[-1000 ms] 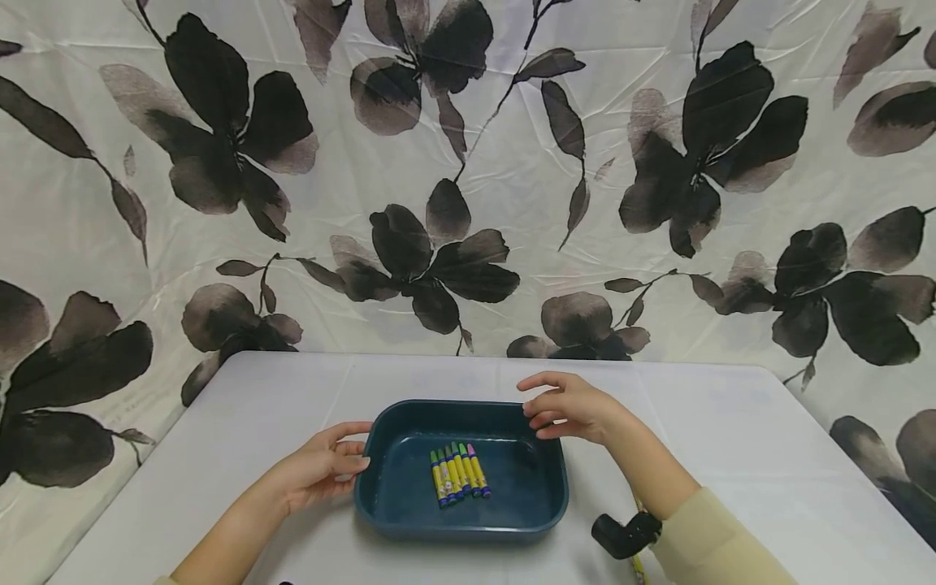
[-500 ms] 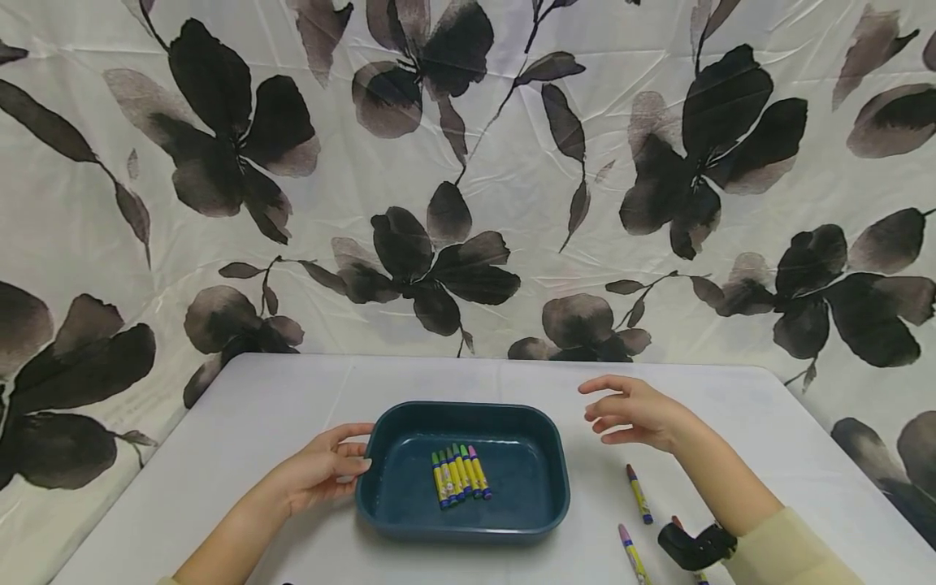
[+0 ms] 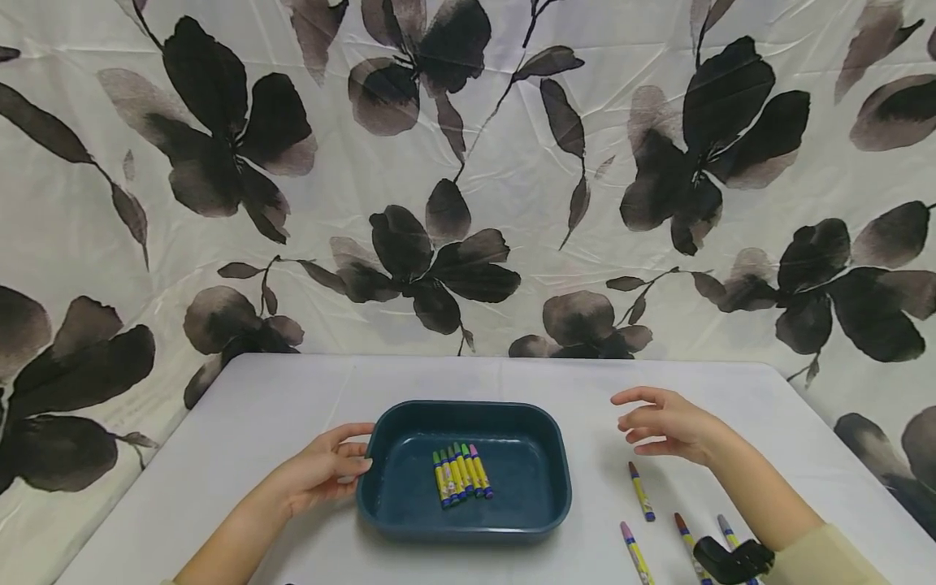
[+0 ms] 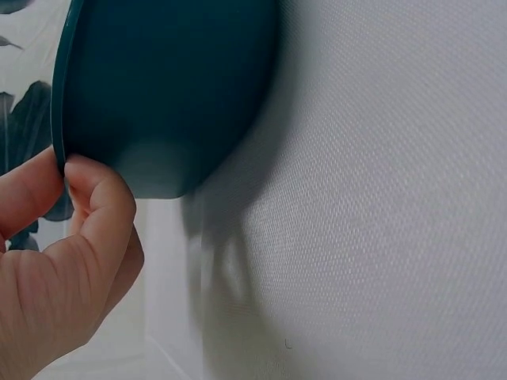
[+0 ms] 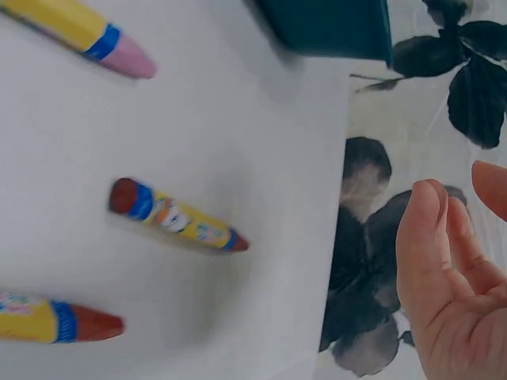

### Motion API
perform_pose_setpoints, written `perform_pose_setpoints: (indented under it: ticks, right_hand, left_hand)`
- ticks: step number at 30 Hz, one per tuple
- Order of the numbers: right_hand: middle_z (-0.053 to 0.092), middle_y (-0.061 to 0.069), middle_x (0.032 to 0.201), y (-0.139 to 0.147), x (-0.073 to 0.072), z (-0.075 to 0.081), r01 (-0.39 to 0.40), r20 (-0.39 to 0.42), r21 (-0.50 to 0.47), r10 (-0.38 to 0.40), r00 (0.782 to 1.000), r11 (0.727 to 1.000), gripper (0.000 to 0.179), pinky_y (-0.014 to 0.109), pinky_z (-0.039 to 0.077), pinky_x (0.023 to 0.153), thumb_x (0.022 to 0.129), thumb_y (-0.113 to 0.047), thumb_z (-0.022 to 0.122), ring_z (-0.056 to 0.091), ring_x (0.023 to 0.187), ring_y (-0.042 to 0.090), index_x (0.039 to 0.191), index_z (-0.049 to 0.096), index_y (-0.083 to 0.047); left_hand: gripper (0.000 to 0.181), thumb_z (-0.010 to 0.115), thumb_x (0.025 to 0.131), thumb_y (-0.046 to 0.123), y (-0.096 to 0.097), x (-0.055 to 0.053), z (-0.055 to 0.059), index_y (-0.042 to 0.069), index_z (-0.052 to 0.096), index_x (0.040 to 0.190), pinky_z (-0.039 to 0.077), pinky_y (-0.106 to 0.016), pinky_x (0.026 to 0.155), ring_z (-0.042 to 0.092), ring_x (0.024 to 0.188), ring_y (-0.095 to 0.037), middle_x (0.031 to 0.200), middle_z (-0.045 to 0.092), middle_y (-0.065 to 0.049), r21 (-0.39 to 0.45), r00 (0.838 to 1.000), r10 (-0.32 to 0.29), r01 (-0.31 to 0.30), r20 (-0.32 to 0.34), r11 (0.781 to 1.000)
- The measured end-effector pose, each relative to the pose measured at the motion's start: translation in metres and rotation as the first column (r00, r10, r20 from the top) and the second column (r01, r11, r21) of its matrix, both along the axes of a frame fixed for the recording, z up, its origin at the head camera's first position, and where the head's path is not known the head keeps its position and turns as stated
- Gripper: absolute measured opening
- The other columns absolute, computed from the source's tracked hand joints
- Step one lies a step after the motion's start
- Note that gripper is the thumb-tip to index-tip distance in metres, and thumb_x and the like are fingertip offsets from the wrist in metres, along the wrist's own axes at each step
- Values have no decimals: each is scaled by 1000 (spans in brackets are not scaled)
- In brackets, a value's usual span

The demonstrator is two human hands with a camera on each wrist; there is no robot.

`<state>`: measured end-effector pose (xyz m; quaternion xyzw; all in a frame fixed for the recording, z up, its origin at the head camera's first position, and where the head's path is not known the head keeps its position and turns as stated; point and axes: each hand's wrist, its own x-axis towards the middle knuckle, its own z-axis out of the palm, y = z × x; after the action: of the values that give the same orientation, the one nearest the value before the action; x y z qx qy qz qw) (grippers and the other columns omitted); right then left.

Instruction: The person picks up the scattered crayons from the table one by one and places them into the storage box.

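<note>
My left hand (image 3: 325, 471) pinches the left rim of a dark teal plastic tray (image 3: 522, 508); in the left wrist view its thumb and finger grip the rim (image 4: 59, 95). Several yellow-wrapped crayons (image 3: 462, 478) with green and purple tips lie side by side in the tray. My right hand (image 3: 673, 426) hovers over the table right of the tray, fingers loosely bent, holding nothing. Just below it lies a brown crayon (image 3: 641, 491), which the right wrist view shows close up with its dark red-brown end (image 5: 124, 195).
A pink crayon (image 3: 636, 552), a red-brown crayon (image 3: 690, 543) and a grey crayon (image 3: 727, 530) lie on the white table (image 3: 292, 390) near its front right. The black wrist camera (image 3: 734, 561) partly covers the last two. A floral cloth (image 3: 468, 162) hangs behind the table.
My right hand has left the tray's right rim and moved right, uncovering the loose crayons. My left hand keeps its grip on the tray, which stays nearly in place.
</note>
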<state>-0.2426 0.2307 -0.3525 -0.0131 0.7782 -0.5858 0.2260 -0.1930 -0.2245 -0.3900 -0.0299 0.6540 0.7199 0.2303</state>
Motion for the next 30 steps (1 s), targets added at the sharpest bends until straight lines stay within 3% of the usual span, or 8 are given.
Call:
perform_pose_setpoints:
  ticks: [9, 15, 20, 25, 30]
  right_hand:
    - [63, 7, 92, 21, 8, -19, 31, 60, -22, -30, 998, 999, 39, 30, 53, 68, 85, -11, 62, 59, 75, 17, 122, 51, -4]
    - [62, 5, 90, 36, 12, -35, 32, 105, -75, -24, 994, 997, 29, 28, 53, 68, 86, -8, 61, 59, 73, 14, 115, 58, -11]
    - [64, 4, 89, 44, 17, -48, 21, 120, -86, -11, 993, 996, 32, 27, 53, 66, 84, -6, 62, 60, 74, 13, 116, 60, -10]
    - [63, 4, 93, 47, 20, -54, 18, 122, -58, -11, 992, 998, 45, 28, 53, 66, 83, -7, 65, 58, 80, 15, 126, 52, -1]
    - [60, 5, 85, 42, 24, -57, 34, 97, 35, -38, 995, 999, 52, 26, 52, 61, 81, -6, 67, 57, 71, 15, 128, 46, 5]
  left_hand:
    - [67, 56, 87, -7, 0, -1, 2, -3, 19, 143, 49, -26, 70, 53, 84, -16, 105, 47, -12, 10, 1000, -7, 7, -7, 1000]
    - [68, 55, 87, -7, -1, 1, 2, -3, 17, 143, 49, -25, 70, 53, 84, -16, 104, 47, -12, 28, 1000, -16, 16, -1, 999]
    - [67, 55, 88, -7, -2, 1, 2, -3, 17, 143, 48, -25, 70, 53, 84, -16, 102, 48, -11, 45, 1000, -21, 20, 2, 999]
    - [68, 56, 87, -7, -2, 1, 1, -3, 17, 143, 49, -25, 70, 53, 84, -16, 103, 48, -11, 50, 1000, -25, 25, -2, 998]
    - [67, 56, 87, -7, -2, 0, 0, -3, 18, 143, 49, -26, 70, 53, 83, -16, 101, 49, -10, 45, 1000, -23, 24, -5, 999]
